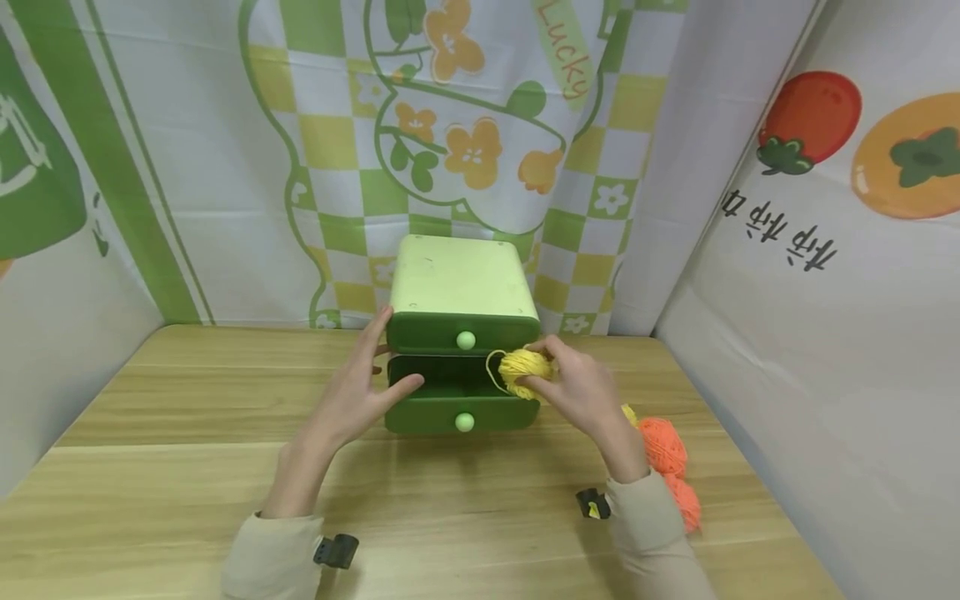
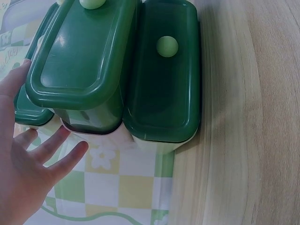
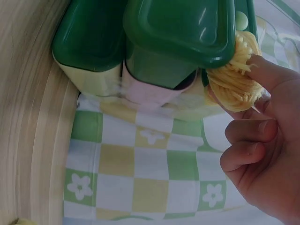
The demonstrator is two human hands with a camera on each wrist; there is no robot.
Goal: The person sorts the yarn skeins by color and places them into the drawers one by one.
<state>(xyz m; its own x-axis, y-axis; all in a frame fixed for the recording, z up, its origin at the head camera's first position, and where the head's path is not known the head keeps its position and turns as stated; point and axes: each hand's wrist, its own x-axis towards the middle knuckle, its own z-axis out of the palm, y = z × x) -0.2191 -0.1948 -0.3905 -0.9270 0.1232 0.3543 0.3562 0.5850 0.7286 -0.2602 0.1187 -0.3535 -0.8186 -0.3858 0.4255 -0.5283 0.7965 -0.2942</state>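
Note:
A small cabinet with a pale green top (image 1: 461, 275) and dark green drawers stands on the table. Its middle drawer (image 1: 420, 416) is pulled out, while the top drawer (image 1: 423, 332) and the bottom drawer (image 2: 161, 93) are closed. My right hand (image 1: 585, 387) pinches a ball of yellow yarn (image 1: 522, 369) at the right end of the pulled-out drawer, and a loose strand hangs over the opening. At the cabinet's left side, my left hand (image 1: 348, 402) is spread, its thumb by the drawer's left end. Whether its fingertips touch the cabinet is hard to tell.
Orange yarn balls (image 1: 663, 447) lie at the right of the table, partly behind the right forearm, with a bit of yellow yarn (image 1: 628, 413) beside them. A patterned curtain (image 1: 345, 179) hangs close behind the cabinet. A printed white wall covering (image 1: 817, 350) borders the table's right side.

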